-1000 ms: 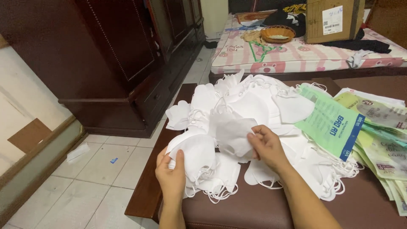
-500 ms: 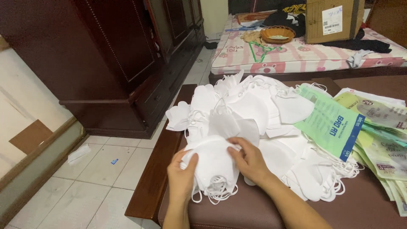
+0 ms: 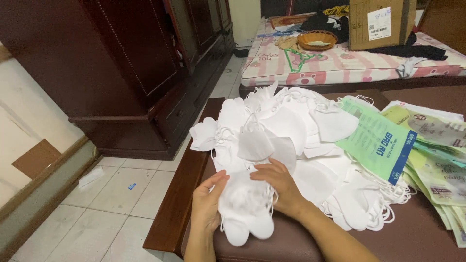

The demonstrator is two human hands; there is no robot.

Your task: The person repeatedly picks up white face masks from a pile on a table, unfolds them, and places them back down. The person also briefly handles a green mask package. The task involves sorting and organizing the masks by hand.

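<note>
A big heap of white face masks [image 3: 291, 131] with ear loops covers the brown cushioned bench [image 3: 417, 237]. Near its front edge, both my hands hold a small stack of white masks [image 3: 245, 208] between them. My left hand [image 3: 208, 203] grips the stack's left side. My right hand [image 3: 280, 187] presses on its top right side. The stack's lower ends hang past my fingers.
Green printed paper sleeves [image 3: 378, 140] and several more packets [image 3: 437, 155] lie at the right. A dark wooden cabinet [image 3: 121, 73] stands left on the tiled floor [image 3: 111, 208]. Behind is a bed [image 3: 340, 68] with a wicker basket [image 3: 317, 40] and a cardboard box [image 3: 381, 22].
My right hand came down from the heap with a mask onto the stack. Both hands then drew the stack together and squeezed it near the bench's front edge.
</note>
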